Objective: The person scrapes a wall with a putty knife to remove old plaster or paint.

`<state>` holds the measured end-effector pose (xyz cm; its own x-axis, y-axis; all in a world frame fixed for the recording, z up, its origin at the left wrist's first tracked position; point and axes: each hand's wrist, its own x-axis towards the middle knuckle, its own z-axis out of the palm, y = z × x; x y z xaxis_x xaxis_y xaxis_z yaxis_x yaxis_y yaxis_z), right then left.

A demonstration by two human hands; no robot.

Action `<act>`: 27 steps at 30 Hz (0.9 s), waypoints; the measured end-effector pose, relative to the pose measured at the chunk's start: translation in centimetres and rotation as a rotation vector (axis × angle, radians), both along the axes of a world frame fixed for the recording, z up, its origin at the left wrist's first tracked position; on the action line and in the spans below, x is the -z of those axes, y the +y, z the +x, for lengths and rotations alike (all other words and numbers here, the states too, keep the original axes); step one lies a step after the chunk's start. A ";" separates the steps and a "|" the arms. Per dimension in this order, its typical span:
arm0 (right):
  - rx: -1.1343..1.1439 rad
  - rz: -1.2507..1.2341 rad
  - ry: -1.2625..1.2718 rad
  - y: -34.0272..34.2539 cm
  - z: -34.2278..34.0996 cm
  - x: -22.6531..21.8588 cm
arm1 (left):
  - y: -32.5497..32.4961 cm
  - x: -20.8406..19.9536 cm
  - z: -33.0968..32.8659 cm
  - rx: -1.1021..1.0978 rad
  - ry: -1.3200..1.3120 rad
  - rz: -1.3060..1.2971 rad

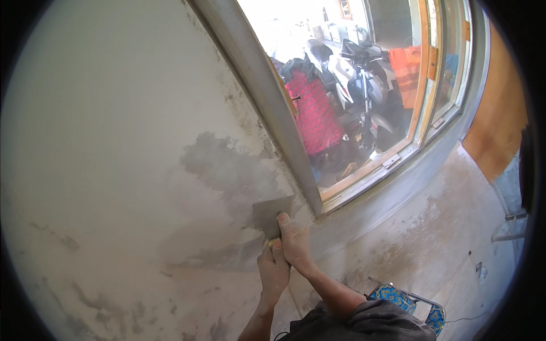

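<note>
A putty knife with a wide grey blade lies against the wall, just left of the window's lower corner. My left hand is closed around its handle, of which a small yellowish bit shows. Beside and slightly above it, my right hand grips the same putty knife, its thumb pressed on the lower part of the blade. The right hand's other fingers are hidden behind the tool. Around the blade, the pale wall has a rough dark grey patch where the surface coat is gone.
A window frame slants down the wall to the right of the blade. Through the glass show a motorcycle and pink-red cloth. A blue patterned chair stands at lower right, near an orange-brown panel.
</note>
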<state>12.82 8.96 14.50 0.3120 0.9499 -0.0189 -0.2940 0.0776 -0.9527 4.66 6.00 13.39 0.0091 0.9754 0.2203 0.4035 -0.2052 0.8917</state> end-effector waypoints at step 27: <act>0.122 0.138 -0.068 1.6 -0.1 -0.4 | 2.1 -0.9 -0.7 0.034 0.105 0.021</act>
